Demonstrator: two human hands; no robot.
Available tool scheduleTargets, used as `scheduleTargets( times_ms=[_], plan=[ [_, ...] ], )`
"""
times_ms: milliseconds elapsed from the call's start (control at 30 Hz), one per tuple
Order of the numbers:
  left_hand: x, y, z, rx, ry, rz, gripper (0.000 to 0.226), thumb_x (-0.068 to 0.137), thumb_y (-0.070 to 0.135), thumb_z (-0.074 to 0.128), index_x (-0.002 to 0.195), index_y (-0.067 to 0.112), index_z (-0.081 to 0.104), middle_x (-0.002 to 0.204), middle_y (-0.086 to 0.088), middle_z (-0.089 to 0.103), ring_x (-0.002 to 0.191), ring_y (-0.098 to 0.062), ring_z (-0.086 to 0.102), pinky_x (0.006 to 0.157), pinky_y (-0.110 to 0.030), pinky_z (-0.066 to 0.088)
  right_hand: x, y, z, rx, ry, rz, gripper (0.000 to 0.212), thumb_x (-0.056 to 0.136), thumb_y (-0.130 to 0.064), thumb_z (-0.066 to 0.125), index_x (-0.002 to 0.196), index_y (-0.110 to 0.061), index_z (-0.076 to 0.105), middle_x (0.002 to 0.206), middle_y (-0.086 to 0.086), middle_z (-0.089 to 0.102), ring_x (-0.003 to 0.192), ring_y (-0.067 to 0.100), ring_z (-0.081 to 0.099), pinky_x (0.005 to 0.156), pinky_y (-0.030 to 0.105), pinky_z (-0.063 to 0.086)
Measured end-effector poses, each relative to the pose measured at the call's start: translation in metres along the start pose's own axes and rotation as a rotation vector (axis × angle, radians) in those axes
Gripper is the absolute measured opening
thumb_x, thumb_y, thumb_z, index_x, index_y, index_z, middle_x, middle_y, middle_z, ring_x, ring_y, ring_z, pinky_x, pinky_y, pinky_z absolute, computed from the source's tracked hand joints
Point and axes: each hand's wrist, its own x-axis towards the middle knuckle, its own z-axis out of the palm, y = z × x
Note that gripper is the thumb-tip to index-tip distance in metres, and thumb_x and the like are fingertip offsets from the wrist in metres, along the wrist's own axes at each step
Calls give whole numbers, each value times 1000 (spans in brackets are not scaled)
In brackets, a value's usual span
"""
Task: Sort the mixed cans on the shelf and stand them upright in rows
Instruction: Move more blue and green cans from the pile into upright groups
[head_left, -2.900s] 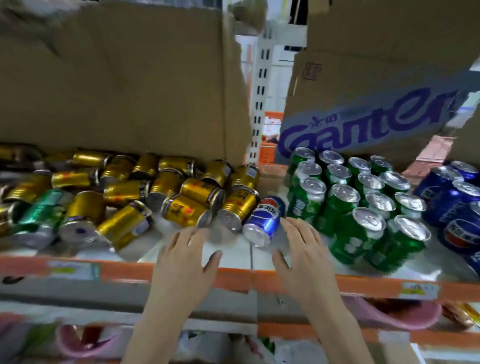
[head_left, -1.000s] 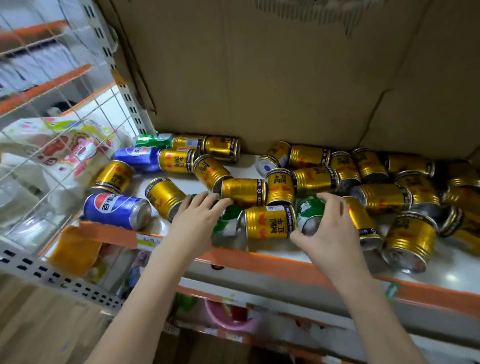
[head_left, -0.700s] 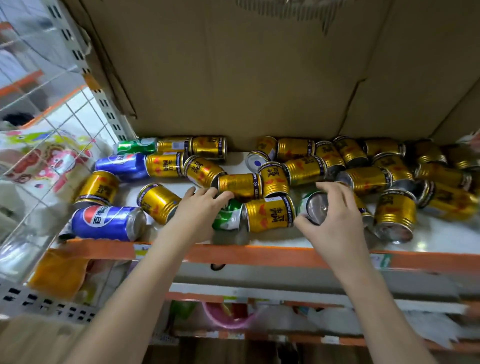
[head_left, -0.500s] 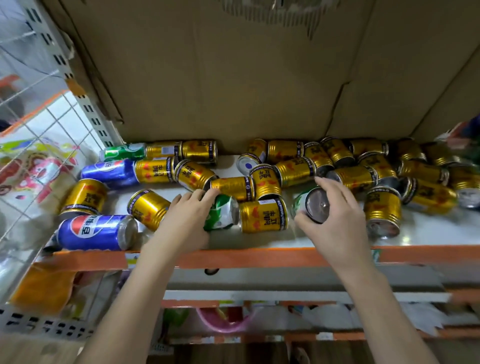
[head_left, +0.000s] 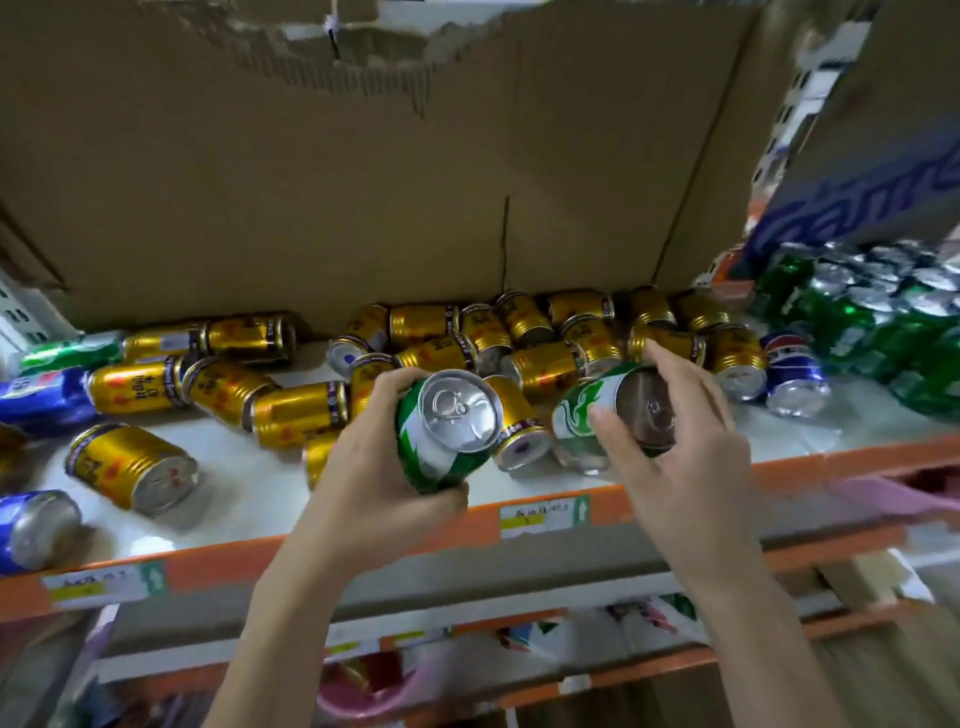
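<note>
My left hand grips a green can lifted off the shelf, its silver top facing me. My right hand holds a second green can, fingers curled round its end, just above the shelf's front edge. Several gold cans lie on their sides across the white shelf. Blue cans lie at the left and one blue can at the right. Upright green cans stand in rows at the far right.
A torn cardboard sheet backs the shelf. The orange front rail carries price labels. A box with blue lettering hangs above the upright green cans. Lower shelves hold pink items.
Both hands have lifted their green cans out of the gold pile and carried them rightward. My view has swung right, bringing the upright green rows into sight.
</note>
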Motion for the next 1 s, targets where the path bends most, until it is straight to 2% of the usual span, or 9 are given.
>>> scheduleTargets(
  times_ms=[100,200,267,333,467,533,667,833,1000],
  plan=[
    [5,35,69,-80,-50,23,78,55,32,81,121,32,38,104,21,58,97,-2,60,77,-27,53,-5,42,-50,-43,12,7,61,84,-46,60,134,-14,45,128,5,48,108,12,50,81,-6,34],
    [6,83,151,-171,-41,30,73,56,53,76,116,47,35,104,22,60,94,1,61,75,-32,55,-15,94,-107,-91,31,39,60,82,-47,55,132,-14,47,126,4,50,107,12,48,83,-7,29],
    [6,116,203,-204,-47,34,66,59,65,69,111,58,29,105,27,58,95,6,59,76,-27,54,-24,125,-145,-103,69,69,60,81,-45,56,131,-12,48,119,0,49,102,13,50,83,-3,31],
    [5,143,245,-210,-46,36,67,60,72,62,114,56,26,107,34,55,96,10,57,77,-22,52,-30,154,-177,-120,96,104,58,81,-40,60,130,-10,50,118,-1,49,105,20,53,87,7,35],
    [8,176,303,-243,-85,15,74,62,70,63,122,43,29,104,24,62,94,4,61,78,-31,54,-32,199,-228,-152,120,146,56,82,-31,67,130,-7,50,125,9,53,110,25,53,88,10,35],
    [12,185,321,-200,-81,40,65,63,63,66,115,51,30,102,22,62,93,4,60,78,-28,53,-31,216,-244,-163,118,170,56,82,-26,69,130,-7,50,125,12,53,109,26,54,88,14,38],
    [30,188,344,-103,-47,45,58,60,56,70,104,56,33,105,17,57,97,-4,57,81,-38,51,-24,246,-259,-166,122,208,55,83,-32,67,131,-10,49,125,9,53,107,26,55,86,25,42],
    [68,185,379,-112,-89,-1,59,58,37,80,101,37,39,96,17,57,88,2,56,70,-17,48,3,284,-262,-179,104,239,55,80,-25,70,130,-12,50,123,5,51,99,14,51,79,-3,36],
    [127,177,409,-17,-86,23,71,59,28,85,115,19,42,110,7,43,90,4,38,79,4,28,47,315,-255,-199,71,206,56,77,-22,73,129,-15,52,120,-7,47,99,3,45,82,-5,33]
  ],
)
